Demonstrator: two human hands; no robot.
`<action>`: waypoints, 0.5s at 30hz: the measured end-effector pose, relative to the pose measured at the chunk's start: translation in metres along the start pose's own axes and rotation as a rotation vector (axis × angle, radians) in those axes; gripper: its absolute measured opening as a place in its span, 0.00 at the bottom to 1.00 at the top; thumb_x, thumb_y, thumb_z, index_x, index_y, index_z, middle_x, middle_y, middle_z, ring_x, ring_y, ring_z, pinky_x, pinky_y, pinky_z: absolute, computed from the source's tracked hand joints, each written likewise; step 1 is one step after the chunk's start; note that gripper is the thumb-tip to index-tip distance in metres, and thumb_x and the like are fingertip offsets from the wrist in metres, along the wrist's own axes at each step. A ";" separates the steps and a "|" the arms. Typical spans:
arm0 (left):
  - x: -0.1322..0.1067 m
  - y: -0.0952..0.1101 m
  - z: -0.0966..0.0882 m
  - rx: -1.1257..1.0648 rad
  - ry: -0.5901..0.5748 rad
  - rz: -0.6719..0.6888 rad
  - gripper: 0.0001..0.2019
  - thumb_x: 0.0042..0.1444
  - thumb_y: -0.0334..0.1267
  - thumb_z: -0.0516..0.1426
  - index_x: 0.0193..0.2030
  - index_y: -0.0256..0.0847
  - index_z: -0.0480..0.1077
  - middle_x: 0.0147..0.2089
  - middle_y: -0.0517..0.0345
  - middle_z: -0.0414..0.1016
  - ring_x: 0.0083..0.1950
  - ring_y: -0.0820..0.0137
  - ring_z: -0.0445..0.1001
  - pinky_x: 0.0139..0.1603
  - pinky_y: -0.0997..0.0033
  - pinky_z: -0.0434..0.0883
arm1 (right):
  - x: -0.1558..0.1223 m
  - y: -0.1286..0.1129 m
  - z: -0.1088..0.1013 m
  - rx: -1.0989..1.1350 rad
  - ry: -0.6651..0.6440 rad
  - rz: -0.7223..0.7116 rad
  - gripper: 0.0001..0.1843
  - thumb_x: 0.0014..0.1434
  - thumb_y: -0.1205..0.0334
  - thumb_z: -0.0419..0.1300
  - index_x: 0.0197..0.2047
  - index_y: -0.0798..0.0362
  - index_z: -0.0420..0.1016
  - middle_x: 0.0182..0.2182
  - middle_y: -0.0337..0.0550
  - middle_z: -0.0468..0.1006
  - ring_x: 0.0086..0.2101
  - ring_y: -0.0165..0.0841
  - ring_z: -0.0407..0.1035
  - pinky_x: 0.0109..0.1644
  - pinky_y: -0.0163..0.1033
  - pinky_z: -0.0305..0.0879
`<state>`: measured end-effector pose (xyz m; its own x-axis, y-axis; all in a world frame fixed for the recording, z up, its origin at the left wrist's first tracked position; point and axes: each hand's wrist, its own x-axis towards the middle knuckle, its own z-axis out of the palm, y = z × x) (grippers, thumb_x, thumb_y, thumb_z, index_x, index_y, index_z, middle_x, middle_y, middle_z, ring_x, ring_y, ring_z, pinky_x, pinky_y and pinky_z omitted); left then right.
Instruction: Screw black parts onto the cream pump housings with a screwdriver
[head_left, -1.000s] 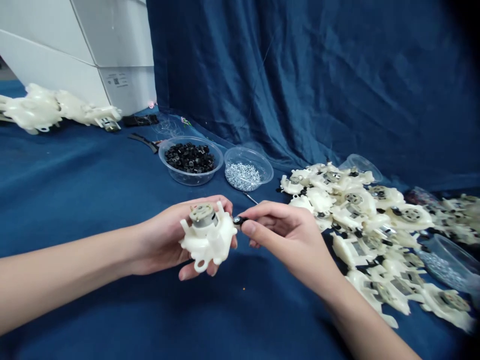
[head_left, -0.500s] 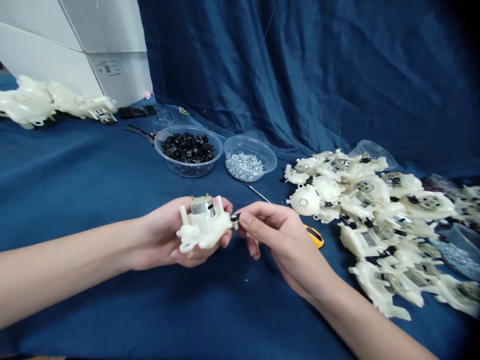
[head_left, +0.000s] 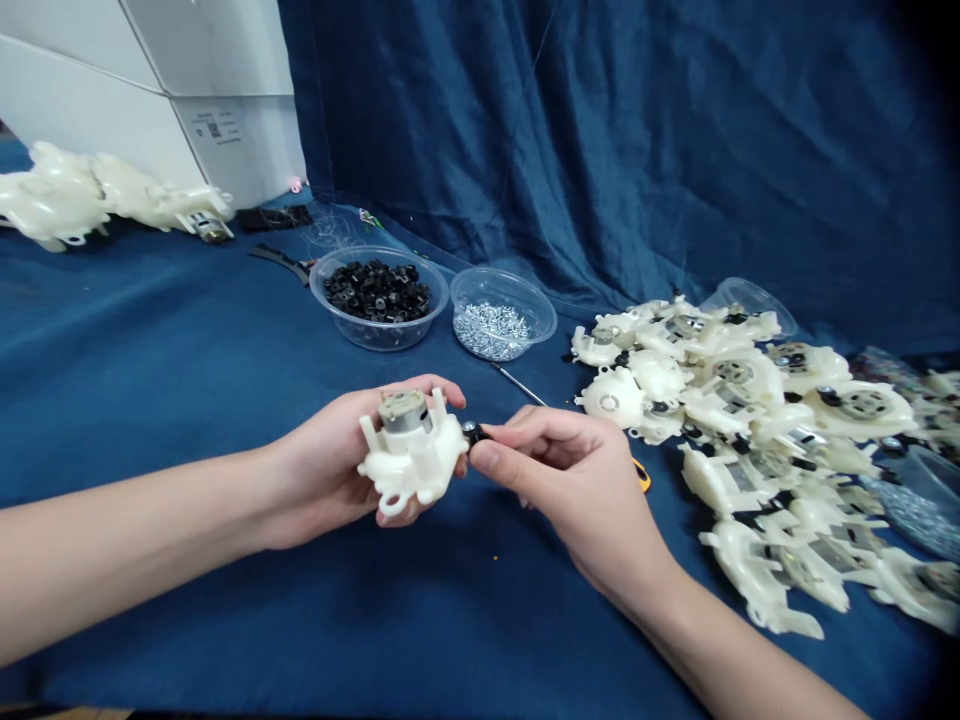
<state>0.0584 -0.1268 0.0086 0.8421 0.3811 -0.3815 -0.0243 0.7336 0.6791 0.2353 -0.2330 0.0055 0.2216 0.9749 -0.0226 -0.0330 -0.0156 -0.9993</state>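
My left hand (head_left: 330, 470) cups a white plastic housing (head_left: 415, 463) with a small silver motor (head_left: 403, 411) set in its top. My right hand (head_left: 577, 475) pinches a small black round part (head_left: 472, 432) between thumb and forefinger and holds it against the right side of the housing. Both hands hover above the blue cloth (head_left: 187, 370), just in front of two clear bowls.
A bowl of black parts (head_left: 379, 295) and a bowl of silver screws (head_left: 501, 318) stand behind the hands. A screwdriver with an orange handle (head_left: 525, 390) lies partly under my right hand. A heap of white housings (head_left: 750, 430) fills the right side; more white pieces (head_left: 90, 200) and white boxes (head_left: 180, 90) are at the back left.
The housing in my left hand has tilted so the motor's top faces the camera more. My right hand keeps the black part against it.
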 end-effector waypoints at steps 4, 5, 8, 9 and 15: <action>0.002 0.000 -0.003 -0.027 -0.105 -0.077 0.07 0.67 0.39 0.50 0.49 0.45 0.64 0.29 0.54 0.81 0.15 0.75 0.70 0.12 0.83 0.65 | 0.002 -0.001 -0.002 0.088 -0.106 0.075 0.10 0.58 0.54 0.74 0.38 0.51 0.84 0.24 0.35 0.77 0.20 0.21 0.64 0.23 0.27 0.59; 0.002 0.000 -0.004 -0.045 -0.143 -0.096 0.07 0.67 0.40 0.50 0.49 0.45 0.65 0.29 0.54 0.80 0.14 0.75 0.69 0.11 0.84 0.64 | 0.002 -0.002 -0.003 0.103 -0.124 0.084 0.10 0.59 0.54 0.73 0.39 0.51 0.84 0.25 0.36 0.77 0.20 0.21 0.64 0.23 0.26 0.59; 0.003 0.000 -0.006 -0.097 -0.232 -0.138 0.09 0.66 0.42 0.51 0.49 0.46 0.67 0.30 0.52 0.80 0.13 0.74 0.69 0.10 0.81 0.64 | 0.002 -0.002 -0.004 0.118 -0.156 0.098 0.11 0.62 0.52 0.70 0.38 0.53 0.84 0.28 0.38 0.79 0.20 0.20 0.63 0.22 0.26 0.58; 0.003 0.000 -0.006 -0.105 -0.233 -0.143 0.09 0.66 0.42 0.52 0.49 0.46 0.68 0.30 0.52 0.80 0.13 0.73 0.69 0.10 0.81 0.65 | 0.002 -0.002 -0.004 0.108 -0.155 0.089 0.12 0.61 0.52 0.71 0.37 0.53 0.84 0.27 0.38 0.79 0.20 0.20 0.62 0.22 0.26 0.58; 0.000 -0.001 -0.001 -0.022 -0.067 -0.057 0.07 0.64 0.42 0.54 0.48 0.48 0.66 0.30 0.49 0.82 0.17 0.68 0.74 0.13 0.77 0.69 | -0.003 0.000 -0.001 -0.072 -0.028 -0.041 0.14 0.57 0.51 0.73 0.34 0.54 0.82 0.25 0.37 0.75 0.22 0.23 0.61 0.23 0.30 0.55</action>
<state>0.0581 -0.1272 0.0068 0.8767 0.3002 -0.3759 0.0135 0.7657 0.6431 0.2360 -0.2360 0.0054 0.1936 0.9809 0.0179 0.0463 0.0091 -0.9989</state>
